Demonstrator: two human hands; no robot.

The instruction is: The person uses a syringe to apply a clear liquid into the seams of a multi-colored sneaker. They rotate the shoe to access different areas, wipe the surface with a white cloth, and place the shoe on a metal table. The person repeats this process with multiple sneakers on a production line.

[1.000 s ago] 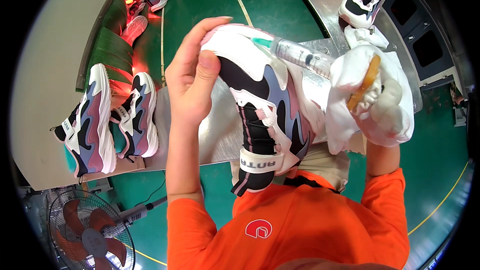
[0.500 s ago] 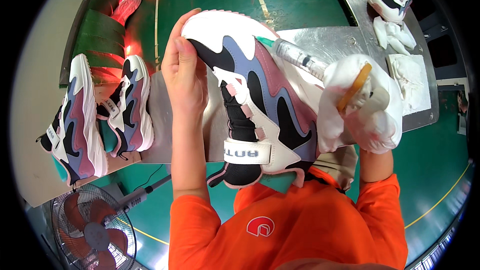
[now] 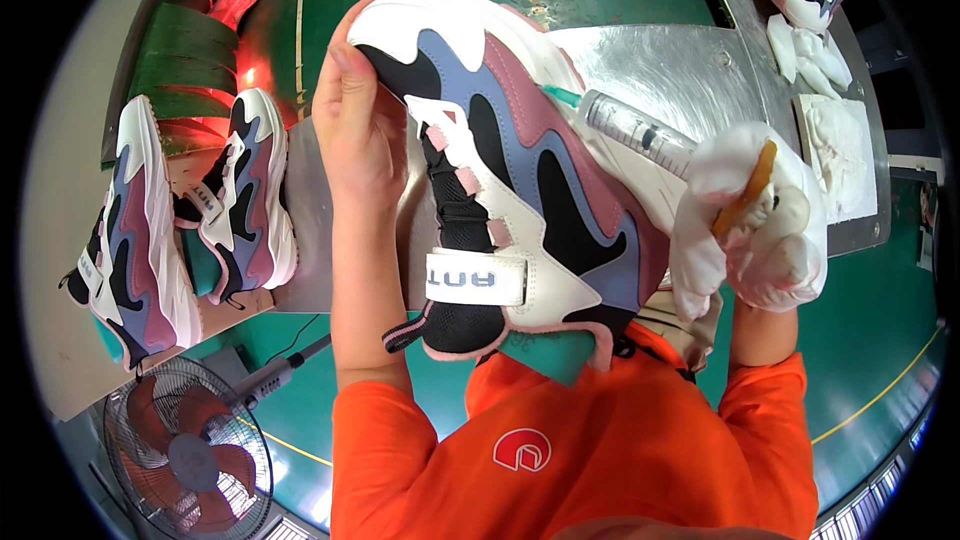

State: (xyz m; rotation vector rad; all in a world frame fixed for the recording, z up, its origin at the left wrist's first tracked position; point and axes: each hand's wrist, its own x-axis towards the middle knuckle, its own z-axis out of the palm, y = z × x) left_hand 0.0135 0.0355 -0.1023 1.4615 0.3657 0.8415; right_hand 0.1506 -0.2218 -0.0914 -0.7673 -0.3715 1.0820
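Single head view, fisheye, looking steeply down, close over sneaker (image 3: 520, 180) above workbench (image 3: 680, 70).

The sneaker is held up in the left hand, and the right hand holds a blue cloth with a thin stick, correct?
Not quite. In the head view the left hand does hold up the sneaker, but the cloth bunched in the right hand is white, not blue. The thin stick is there with it.

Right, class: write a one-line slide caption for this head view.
Left hand holds a sneaker up by its toe; right hand, wrapped in white cloth, grips a small stick.
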